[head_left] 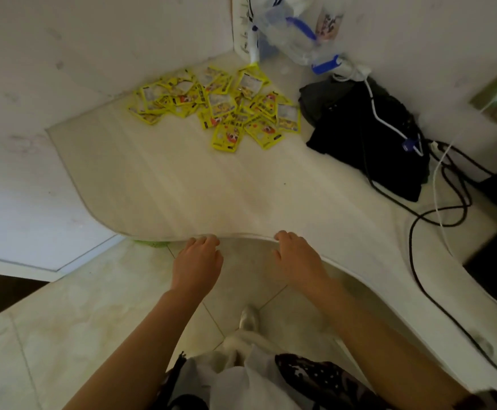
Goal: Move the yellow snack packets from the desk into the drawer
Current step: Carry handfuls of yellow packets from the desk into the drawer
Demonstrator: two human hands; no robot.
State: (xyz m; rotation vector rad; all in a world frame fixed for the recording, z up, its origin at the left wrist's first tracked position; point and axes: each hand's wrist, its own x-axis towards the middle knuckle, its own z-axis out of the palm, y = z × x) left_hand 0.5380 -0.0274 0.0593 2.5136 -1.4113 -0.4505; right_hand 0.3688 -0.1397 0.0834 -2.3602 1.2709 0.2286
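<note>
Several yellow snack packets [220,108] lie in a loose heap at the far corner of the pale desk [182,187], near the wall. My left hand [197,261] and my right hand [296,257] are both at the desk's curved front edge, side by side, fingertips curled at or under the rim. Neither hand holds a packet. No drawer shows; whatever lies under the rim is hidden by the desktop.
A black bag [368,134] with a white cable over it sits right of the packets. Clear plastic bags [291,31] stand in the back corner. Black cables [436,220] trail across the desk's right side. Tiled floor [78,321] lies below, with my foot [248,318] on it.
</note>
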